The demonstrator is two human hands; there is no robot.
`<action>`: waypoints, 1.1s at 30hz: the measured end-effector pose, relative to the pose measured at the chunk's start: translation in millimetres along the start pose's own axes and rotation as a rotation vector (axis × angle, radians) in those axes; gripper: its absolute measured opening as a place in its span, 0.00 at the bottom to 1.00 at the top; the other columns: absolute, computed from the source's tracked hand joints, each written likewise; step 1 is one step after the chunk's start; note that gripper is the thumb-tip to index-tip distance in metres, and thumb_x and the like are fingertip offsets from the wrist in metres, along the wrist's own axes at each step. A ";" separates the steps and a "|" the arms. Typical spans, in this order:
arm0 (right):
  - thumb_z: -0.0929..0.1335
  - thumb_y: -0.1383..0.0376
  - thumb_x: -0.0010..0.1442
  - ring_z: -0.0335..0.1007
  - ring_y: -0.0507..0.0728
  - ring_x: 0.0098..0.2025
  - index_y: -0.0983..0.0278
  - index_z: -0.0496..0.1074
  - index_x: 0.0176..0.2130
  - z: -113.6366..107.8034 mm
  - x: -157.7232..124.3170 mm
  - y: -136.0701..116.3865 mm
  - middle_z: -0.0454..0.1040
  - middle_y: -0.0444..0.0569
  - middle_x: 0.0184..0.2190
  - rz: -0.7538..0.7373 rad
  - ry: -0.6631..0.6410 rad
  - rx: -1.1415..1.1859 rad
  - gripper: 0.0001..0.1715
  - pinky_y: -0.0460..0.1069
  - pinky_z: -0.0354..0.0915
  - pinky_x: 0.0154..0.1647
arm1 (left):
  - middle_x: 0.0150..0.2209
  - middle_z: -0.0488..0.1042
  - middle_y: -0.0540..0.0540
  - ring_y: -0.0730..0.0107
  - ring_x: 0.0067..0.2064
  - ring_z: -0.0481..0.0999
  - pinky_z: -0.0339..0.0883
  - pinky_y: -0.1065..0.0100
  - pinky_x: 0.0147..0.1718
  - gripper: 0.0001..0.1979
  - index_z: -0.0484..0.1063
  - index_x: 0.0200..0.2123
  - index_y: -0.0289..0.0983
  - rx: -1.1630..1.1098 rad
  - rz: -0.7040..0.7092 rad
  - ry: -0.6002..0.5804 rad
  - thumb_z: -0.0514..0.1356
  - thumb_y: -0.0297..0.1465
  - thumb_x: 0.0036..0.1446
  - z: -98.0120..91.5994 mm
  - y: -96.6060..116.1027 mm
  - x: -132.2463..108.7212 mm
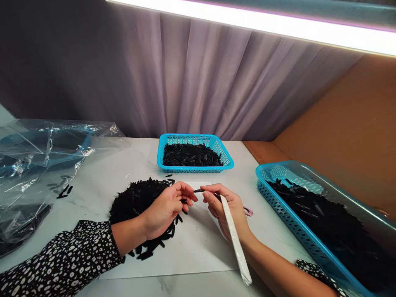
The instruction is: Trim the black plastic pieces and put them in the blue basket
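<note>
My left hand (165,208) is closed, its fingers curled around a few small black strips (184,201), beside a heap of such strips (136,202). Facing it, my right hand (227,208) is closed on a long tool with a white-wrapped handle (234,239), which slants down toward me. The tool's working end is hidden by the fingers. One slim black strip (198,191) spans the gap between both hands' fingertips, touching the right thumb and forefinger. Both hands are above a white sheet (198,255) with tiny dark crumbs on it.
Behind the hands stands a blue basket (196,169) of black strips. A larger blue basket (287,218), also holding them, is at right. Clear plastic bags (46,152) lie at left near loose strips (64,192). A small pink object (248,211) lies behind the right hand.
</note>
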State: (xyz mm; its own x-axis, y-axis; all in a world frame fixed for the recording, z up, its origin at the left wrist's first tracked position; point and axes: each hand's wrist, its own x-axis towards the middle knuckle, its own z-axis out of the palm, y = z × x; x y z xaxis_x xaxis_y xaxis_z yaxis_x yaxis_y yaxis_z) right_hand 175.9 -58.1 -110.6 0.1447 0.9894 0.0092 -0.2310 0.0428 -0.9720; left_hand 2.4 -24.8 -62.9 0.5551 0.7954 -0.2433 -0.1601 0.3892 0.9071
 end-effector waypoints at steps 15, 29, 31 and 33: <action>0.75 0.52 0.53 0.44 0.45 0.17 0.63 0.72 0.28 7.6 -2.6 -12.6 0.66 0.39 0.21 -0.001 0.038 0.077 0.19 0.45 0.42 0.17 | 0.35 0.78 0.45 0.70 0.34 0.77 0.67 0.66 0.37 0.12 0.75 0.41 0.33 0.028 -0.050 0.030 0.68 0.30 0.53 -0.2 -4.8 3.8; 0.76 0.52 0.51 0.44 0.44 0.17 0.64 0.69 0.26 10.1 -5.0 -19.0 0.68 0.40 0.21 0.059 0.016 0.155 0.21 0.45 0.39 0.18 | 0.35 0.79 0.45 0.82 0.20 0.64 0.44 0.72 0.18 0.12 0.71 0.40 0.35 0.109 -0.005 0.009 0.63 0.38 0.58 2.1 -0.1 1.5; 0.76 0.53 0.52 0.44 0.44 0.17 0.64 0.69 0.26 10.3 -5.4 -19.7 0.68 0.40 0.22 0.058 0.012 0.154 0.20 0.46 0.39 0.18 | 0.34 0.78 0.45 0.82 0.20 0.65 0.45 0.72 0.19 0.12 0.71 0.38 0.35 0.116 0.002 0.008 0.63 0.38 0.58 2.8 0.4 1.1; 0.76 0.53 0.52 0.44 0.44 0.17 0.64 0.70 0.26 10.4 -6.0 -19.9 0.68 0.40 0.22 0.057 0.005 0.154 0.20 0.46 0.39 0.18 | 0.34 0.78 0.45 0.81 0.21 0.65 0.46 0.72 0.19 0.11 0.70 0.38 0.35 0.127 0.006 0.011 0.63 0.37 0.58 3.6 0.7 1.1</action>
State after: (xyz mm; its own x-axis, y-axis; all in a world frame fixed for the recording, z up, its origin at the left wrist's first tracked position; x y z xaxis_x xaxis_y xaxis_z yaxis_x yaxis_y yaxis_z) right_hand 169.7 -63.4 -88.9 0.1314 0.9902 -0.0467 -0.3841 0.0074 -0.9233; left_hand 5.9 -25.3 -61.3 0.5451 0.8029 -0.2412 -0.0582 0.3232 0.9445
